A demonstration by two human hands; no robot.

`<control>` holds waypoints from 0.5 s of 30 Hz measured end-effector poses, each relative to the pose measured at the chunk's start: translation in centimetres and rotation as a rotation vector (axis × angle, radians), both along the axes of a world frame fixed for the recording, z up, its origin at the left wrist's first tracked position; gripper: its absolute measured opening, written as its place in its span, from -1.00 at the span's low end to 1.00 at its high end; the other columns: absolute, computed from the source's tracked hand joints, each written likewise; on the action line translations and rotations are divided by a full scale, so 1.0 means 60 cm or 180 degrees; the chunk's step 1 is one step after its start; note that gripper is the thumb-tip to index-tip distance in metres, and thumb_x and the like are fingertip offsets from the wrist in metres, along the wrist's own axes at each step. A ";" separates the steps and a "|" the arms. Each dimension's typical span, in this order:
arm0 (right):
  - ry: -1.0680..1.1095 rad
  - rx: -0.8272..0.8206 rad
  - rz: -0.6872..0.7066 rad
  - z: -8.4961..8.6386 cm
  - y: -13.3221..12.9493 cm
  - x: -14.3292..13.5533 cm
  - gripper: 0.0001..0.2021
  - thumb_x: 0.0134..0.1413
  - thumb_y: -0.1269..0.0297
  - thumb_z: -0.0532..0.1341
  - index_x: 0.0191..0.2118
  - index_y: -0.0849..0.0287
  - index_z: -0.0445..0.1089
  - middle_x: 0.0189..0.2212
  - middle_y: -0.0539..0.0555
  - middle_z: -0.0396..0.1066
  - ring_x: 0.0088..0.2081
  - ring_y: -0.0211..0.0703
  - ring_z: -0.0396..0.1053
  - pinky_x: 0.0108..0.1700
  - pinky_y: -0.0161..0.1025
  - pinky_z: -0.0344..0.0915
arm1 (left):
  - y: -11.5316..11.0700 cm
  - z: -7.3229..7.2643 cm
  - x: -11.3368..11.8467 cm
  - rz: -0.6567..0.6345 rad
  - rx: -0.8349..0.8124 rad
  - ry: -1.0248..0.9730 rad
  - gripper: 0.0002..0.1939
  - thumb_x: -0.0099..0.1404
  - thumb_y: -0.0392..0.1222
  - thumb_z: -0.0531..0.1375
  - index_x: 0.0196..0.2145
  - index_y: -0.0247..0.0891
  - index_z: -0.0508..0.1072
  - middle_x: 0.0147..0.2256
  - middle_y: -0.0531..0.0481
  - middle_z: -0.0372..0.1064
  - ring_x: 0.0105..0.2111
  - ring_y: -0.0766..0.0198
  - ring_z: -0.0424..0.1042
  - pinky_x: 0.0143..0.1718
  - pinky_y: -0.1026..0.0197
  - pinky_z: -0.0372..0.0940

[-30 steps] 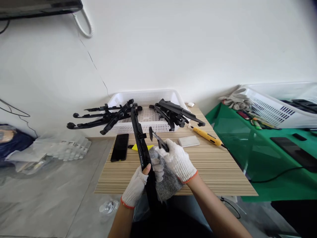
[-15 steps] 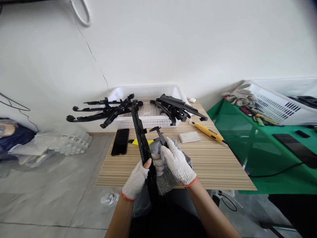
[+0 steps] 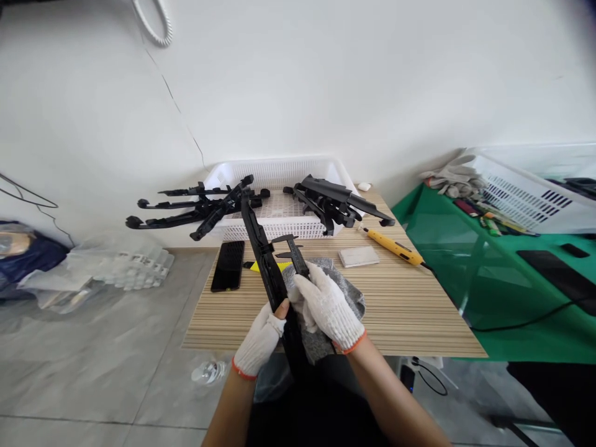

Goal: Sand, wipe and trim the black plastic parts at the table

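Note:
My left hand (image 3: 261, 338), in a white knit glove with the thumb tip bare, is wrapped round a long black plastic trim part (image 3: 266, 261). The part slants up and away from me, its far end at the basket. My right hand (image 3: 328, 305), gloved too, is closed on a dark caliper (image 3: 296, 256). The caliper's jaws are apart and point left, close beside the trim part; whether they touch it I cannot tell. Beneath my right hand lies a grey cloth (image 3: 351, 293). A yellow-handled tool (image 3: 255, 267) is partly hidden behind the trim part.
A white basket (image 3: 298, 231) at the back holds several black parts (image 3: 342, 197) that stick out both sides. On the striped table (image 3: 410, 316) are a black phone (image 3: 228, 266), a white box (image 3: 358, 256) and a yellow corded tool (image 3: 393, 246). A green-covered table (image 3: 493, 298) stands right.
The caliper has turned and moved left, its jaws now nearer the trim part and spread wider. The trim part's far end has shifted slightly left. My right hand has moved a little left.

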State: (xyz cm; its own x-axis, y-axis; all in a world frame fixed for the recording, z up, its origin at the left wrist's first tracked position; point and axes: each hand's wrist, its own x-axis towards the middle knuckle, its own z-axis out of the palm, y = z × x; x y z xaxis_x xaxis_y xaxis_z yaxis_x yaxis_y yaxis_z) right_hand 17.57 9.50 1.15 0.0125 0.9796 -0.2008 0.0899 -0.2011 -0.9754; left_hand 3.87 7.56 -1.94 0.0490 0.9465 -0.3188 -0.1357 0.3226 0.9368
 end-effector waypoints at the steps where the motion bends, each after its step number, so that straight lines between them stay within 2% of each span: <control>1: 0.0059 -0.0137 0.0050 0.005 -0.002 0.002 -0.66 0.18 -0.04 0.15 -0.13 0.14 0.33 -0.69 -0.14 0.31 -0.80 -0.29 0.16 -0.75 -0.36 0.04 | 0.000 0.001 0.000 -0.0044 0.0004 0.0034 -0.36 0.02 0.31 0.38 -0.16 -0.31 0.60 -0.15 -0.19 0.59 0.02 -0.09 0.46 0.12 0.02 0.29; 3: 0.0088 -0.0319 0.0086 0.014 -0.008 0.005 -0.68 0.20 -0.08 0.11 -0.34 0.10 0.24 -0.69 -0.14 0.29 -0.81 -0.31 0.14 -0.77 -0.37 0.01 | 0.000 0.002 0.001 -0.0129 -0.0074 0.0000 -0.33 0.02 0.34 0.37 -0.17 -0.32 0.59 -0.17 -0.21 0.59 -0.04 -0.09 0.49 0.05 0.01 0.34; 5: 0.0062 -0.0367 0.0021 0.019 -0.013 0.005 -0.64 0.22 -0.09 0.09 -0.42 0.07 0.14 -0.70 -0.15 0.24 -0.82 -0.34 0.12 -0.76 -0.38 0.00 | 0.001 -0.003 0.000 -0.0136 -0.0112 -0.0018 -0.34 0.04 0.34 0.36 -0.14 -0.31 0.59 -0.15 -0.20 0.59 -0.05 -0.07 0.49 0.06 0.01 0.33; 10: -0.0329 -0.0141 0.0057 0.014 -0.015 -0.002 -0.63 0.21 -0.10 0.12 -0.44 0.07 0.15 -0.69 -0.14 0.22 -0.70 -0.35 0.16 -0.64 -0.39 0.04 | 0.000 -0.020 -0.008 -0.0162 0.0129 0.0157 -0.42 0.18 0.29 0.29 -0.07 -0.25 0.57 -0.05 -0.15 0.55 0.11 -0.03 0.40 0.22 0.03 0.19; 15: -0.0352 -0.0006 0.0079 0.002 -0.013 -0.011 -0.64 0.19 -0.10 0.14 -0.42 0.07 0.17 -0.68 -0.15 0.16 -0.62 -0.30 0.16 -0.56 -0.36 0.04 | -0.002 -0.004 -0.007 -0.0265 0.0142 0.0403 -0.37 0.17 0.33 0.27 -0.08 -0.28 0.57 -0.09 -0.15 0.57 0.02 -0.03 0.45 0.13 0.07 0.26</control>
